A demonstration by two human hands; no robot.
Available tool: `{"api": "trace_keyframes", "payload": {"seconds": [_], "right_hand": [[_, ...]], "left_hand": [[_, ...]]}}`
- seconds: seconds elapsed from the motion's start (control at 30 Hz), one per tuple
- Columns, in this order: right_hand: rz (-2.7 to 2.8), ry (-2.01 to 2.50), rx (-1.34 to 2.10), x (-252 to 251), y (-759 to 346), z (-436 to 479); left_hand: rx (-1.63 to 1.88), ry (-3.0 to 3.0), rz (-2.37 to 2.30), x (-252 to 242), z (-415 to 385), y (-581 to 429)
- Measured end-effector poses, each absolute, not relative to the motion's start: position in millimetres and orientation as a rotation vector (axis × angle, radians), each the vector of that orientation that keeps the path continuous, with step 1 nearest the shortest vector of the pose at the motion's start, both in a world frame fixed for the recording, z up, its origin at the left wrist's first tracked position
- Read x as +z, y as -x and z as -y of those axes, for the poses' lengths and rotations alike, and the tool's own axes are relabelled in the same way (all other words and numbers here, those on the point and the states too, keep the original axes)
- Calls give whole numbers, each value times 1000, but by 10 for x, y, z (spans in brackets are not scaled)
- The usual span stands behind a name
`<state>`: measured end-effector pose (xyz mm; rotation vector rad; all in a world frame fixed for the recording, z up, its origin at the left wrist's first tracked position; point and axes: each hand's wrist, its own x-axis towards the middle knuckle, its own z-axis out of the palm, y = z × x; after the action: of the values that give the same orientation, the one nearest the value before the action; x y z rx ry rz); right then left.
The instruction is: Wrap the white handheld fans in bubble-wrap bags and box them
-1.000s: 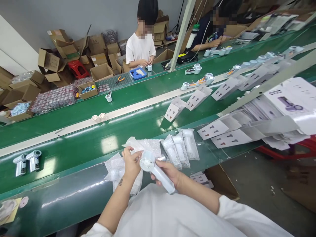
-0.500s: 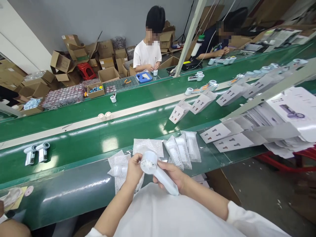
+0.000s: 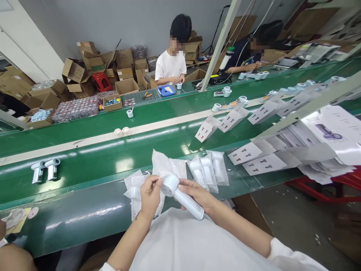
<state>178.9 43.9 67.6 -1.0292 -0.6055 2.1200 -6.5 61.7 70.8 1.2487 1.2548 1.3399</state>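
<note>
My right hand is closed around the handle of a light blue handheld fan, held tilted with its round head up and to the left. Beside that head, my left hand has its thumb and fingertips pinched on a translucent bubble bag, whose corner stands raised behind the fan. Part of the bag is hidden by the fan head. Several bagged fans lie on the bench just right of it, and more bubble bags lie partly behind my left wrist.
White printed boxes and a stack of leaflets stand at the right. Two fans lie on the green conveyor belt at left. Across it, a co-worker handles a small part. A slanted metal post rises behind the belt.
The fan head has turned, so its open face no longer shows. My left hand has shifted slightly left off the head, and a bubble bag's corner has risen beside it.
</note>
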Motion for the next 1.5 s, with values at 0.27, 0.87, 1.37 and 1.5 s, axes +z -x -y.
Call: {"api": "trace_keyframes", "payload": {"seconds": [0.27,0.87,1.37,1.5], "right_hand": [[546,1129,2033,802,-1870,-364],[653,1387,1905,669,-1935,-198],[191,1365,1866,605,-1872,-165],[1007,1750,1452,614,-2108,-26]], "left_hand": [[1200,-1980,-1114,654,-485,216],[751,-1424,-1267,481,-612,74],[1057,-2041,-1110,490,-377,-142],[796,-2027,-1127,471,-330,-173]]}}
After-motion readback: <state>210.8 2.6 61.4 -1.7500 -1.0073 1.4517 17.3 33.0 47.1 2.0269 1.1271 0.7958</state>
